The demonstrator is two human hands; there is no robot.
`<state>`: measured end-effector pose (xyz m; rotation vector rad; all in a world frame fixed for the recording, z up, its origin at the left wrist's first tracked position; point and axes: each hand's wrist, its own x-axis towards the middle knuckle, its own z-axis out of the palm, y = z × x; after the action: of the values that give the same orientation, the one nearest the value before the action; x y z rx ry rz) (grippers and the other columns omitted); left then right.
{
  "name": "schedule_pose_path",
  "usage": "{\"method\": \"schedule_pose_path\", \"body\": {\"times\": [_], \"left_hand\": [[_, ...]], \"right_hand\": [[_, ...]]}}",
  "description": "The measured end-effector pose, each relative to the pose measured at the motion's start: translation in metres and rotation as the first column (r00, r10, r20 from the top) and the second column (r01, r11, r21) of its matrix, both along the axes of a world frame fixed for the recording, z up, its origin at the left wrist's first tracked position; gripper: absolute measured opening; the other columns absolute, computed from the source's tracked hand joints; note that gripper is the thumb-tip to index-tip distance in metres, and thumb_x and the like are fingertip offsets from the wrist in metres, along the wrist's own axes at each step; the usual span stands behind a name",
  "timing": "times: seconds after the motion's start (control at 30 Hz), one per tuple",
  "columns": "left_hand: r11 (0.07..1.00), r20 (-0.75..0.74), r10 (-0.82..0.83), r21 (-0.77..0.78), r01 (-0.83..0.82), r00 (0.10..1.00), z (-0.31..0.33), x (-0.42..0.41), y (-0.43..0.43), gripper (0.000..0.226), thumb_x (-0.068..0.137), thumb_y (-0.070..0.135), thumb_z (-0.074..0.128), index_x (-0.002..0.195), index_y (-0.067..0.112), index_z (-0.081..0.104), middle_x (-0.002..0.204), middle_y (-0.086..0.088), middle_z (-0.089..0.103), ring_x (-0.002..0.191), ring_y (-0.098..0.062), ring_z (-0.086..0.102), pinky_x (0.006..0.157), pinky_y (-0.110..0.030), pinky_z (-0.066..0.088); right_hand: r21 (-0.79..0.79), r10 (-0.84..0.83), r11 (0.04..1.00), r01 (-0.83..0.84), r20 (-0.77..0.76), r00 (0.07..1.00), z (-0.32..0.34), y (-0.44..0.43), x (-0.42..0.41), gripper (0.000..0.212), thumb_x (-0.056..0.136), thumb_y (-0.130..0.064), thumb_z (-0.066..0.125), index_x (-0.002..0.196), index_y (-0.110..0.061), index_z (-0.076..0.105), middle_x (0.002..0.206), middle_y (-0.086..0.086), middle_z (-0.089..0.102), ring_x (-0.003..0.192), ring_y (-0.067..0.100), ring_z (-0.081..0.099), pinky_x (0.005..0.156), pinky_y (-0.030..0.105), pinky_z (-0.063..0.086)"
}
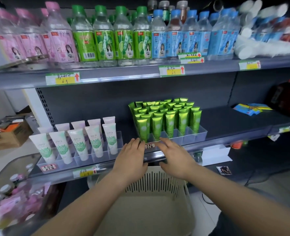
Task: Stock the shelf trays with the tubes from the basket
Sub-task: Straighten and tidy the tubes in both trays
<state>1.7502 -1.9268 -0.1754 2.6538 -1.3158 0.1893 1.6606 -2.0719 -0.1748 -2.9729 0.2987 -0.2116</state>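
Note:
Several shiny green tubes (169,116) stand upright in a clear divided tray (197,133) on the middle shelf. To its left a second clear tray (118,138) holds several white tubes (77,143) with green and purple prints. My left hand (129,159) and my right hand (175,156) reach side by side to the shelf's front edge, fingertips at the front of the green tubes' tray, both with fingers spread and nothing in them. Below my arms sits a cream slotted basket (151,198); no tubes show inside it.
The shelf above carries pink, green and blue bottles (106,34) behind price tags (63,78). Flat blue packets (250,109) and a red-black pack (287,97) lie on the middle shelf's right. A cardboard box (9,133) sits far left; small bottles (13,198) fill the lower left.

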Motion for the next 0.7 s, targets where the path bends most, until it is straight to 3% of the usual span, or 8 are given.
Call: {"method": "schedule_pose_path", "body": {"times": [0.2, 0.5, 0.7], "left_hand": [[0.999, 0.015, -0.019, -0.035, 0.02, 1.0, 0.013, 0.027, -0.024, 0.074, 0.089, 0.03, 0.055, 0.149, 0.015, 0.014, 0.156, -0.004, 0.017, 0.145, -0.02, 0.014, 0.117, -0.03, 0.014], [0.999, 0.016, 0.024, -0.03, -0.024, 1.0, 0.035, 0.1, -0.071, 0.066, 0.084, 0.026, 0.064, 0.14, 0.014, 0.032, 0.141, -0.004, 0.036, 0.129, -0.022, 0.037, 0.104, -0.036, 0.04], [0.997, -0.109, 0.07, -0.034, -0.074, 0.992, 0.036, 0.137, -0.097, 0.051, 0.086, 0.034, 0.064, 0.129, 0.016, 0.043, 0.123, -0.007, 0.052, 0.111, -0.024, 0.054, 0.09, -0.037, 0.048]], "right_hand": [[0.019, 0.029, 0.999, -0.029, 0.009, 1.0, 0.012, -0.029, 0.036, 0.07, 0.087, -0.022, 0.057, 0.148, -0.021, 0.022, 0.156, 0.002, 0.018, 0.143, 0.021, 0.019, 0.115, 0.035, 0.023], [-0.011, 0.063, 0.998, -0.062, 0.07, 0.996, 0.042, -0.094, 0.115, 0.069, 0.081, -0.01, 0.061, 0.144, -0.013, 0.033, 0.143, 0.009, 0.038, 0.134, 0.026, 0.036, 0.11, 0.034, 0.033], [-0.045, 0.125, 0.991, -0.126, -0.022, 0.992, 0.041, -0.117, 0.149, 0.062, 0.086, -0.015, 0.061, 0.142, -0.015, 0.037, 0.137, 0.009, 0.046, 0.129, 0.026, 0.042, 0.106, 0.035, 0.037]]}}
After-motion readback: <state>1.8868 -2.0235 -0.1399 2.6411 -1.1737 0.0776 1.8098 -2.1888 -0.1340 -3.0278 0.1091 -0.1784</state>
